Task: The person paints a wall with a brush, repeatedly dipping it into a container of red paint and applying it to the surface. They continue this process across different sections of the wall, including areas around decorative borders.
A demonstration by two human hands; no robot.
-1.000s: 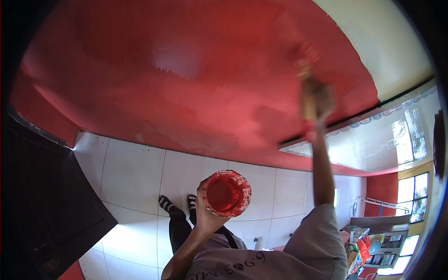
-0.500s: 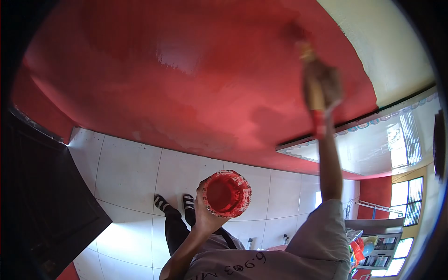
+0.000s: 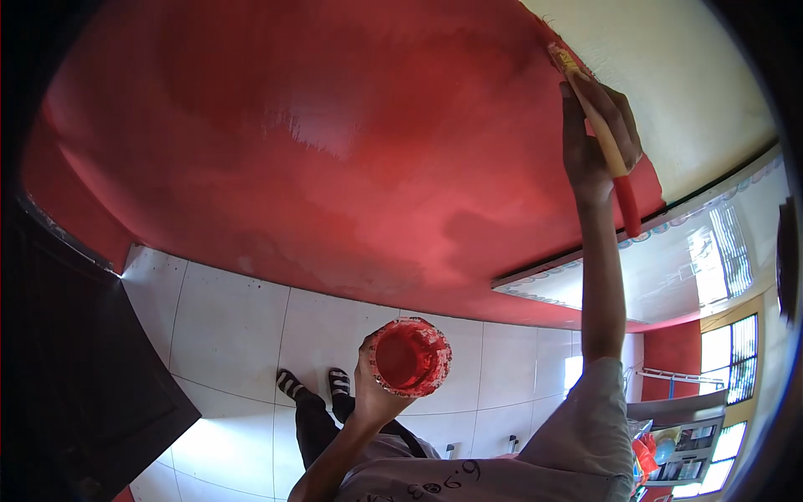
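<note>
Left hand (image 3: pixel 368 386) is up in front of the chest, wrapped around a clear plastic cup (image 3: pixel 410 356), mouth facing the camera. Inside the cup it's red paint, coating the walls and pooled at the bottom; how full it is I can't tell. The rim is smeared red too.

Right hand (image 3: pixel 595 138) is stretched high on a straight arm, fingers clenched around a paintbrush (image 3: pixel 604 138). The wooden handle runs through the fist and its red end sticks out below the hand. The brush head (image 3: pixel 559 55) is pressed against the wall right on the border where the red paint (image 3: pixel 335 151) meets the cream wall (image 3: pixel 677 75) not yet covered. That border runs diagonally down to the right, a little ragged.

Room to move: the brush has open cream wall to its right, and a dark trim line (image 3: pixel 719 180) closes that area off further down. The cup sits well apart from the brush, nothing between the 2 hands but the painted wall behind.

The red surface is uneven, a glossy wet patch (image 3: pixel 314 134) catching light near the middle, paler blotches lower down. Below it lies a floor of large white tiles (image 3: pixel 234 309), with the person's 2 feet in striped socks (image 3: pixel 314 385) standing on it. A dark door (image 3: pixel 75 360) fills the left side. Bright windows (image 3: pixel 736 351) and a cluttered shelf (image 3: pixel 677 439) show at the far right.
</note>
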